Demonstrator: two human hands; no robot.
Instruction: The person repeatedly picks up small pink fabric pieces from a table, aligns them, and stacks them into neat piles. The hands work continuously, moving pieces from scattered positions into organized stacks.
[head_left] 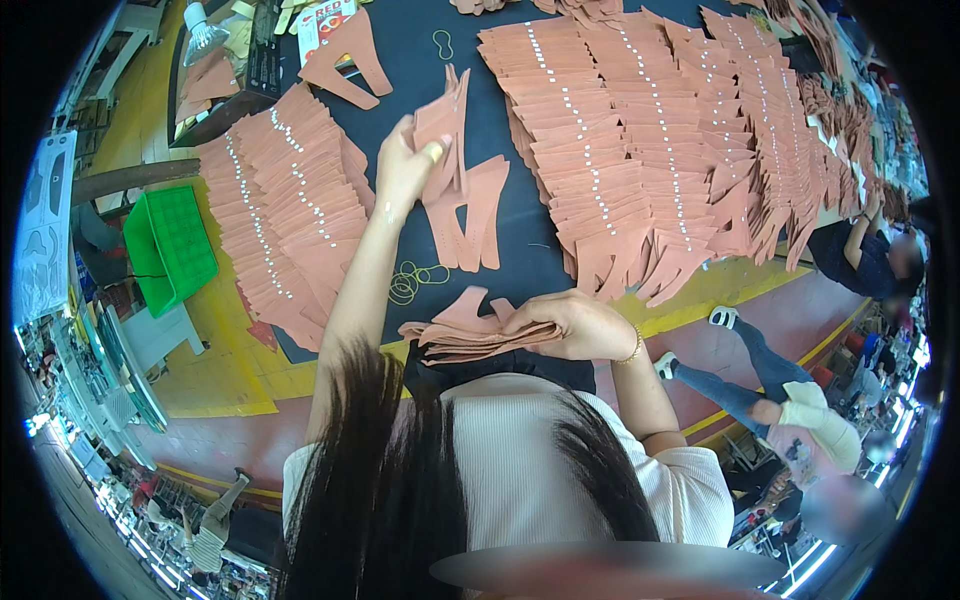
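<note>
My left hand [402, 172] grips a few reddish-tan cut pieces [445, 125], thin and leather-like, tilted up over the dark table [530, 235]. Just under them lies another forked piece [483, 215], flat on the tabletop. Close to my body at the near edge, my right hand [580, 325] is closed round a thick stack of similar pieces [475, 335], its fingers over the top. Between the two hands, to the left, sit several loose yellow rubber bands [405, 285]. One more rubber band [443, 45] lies farther back.
Long overlapping rows of tan pieces [590, 150] with small white marks cover the right side; shorter rows [285, 190] lie left. A green plastic crate [172, 245] stands beyond the left edge. A dark box [240, 105] is at the back left. A person [800, 410] is at the right.
</note>
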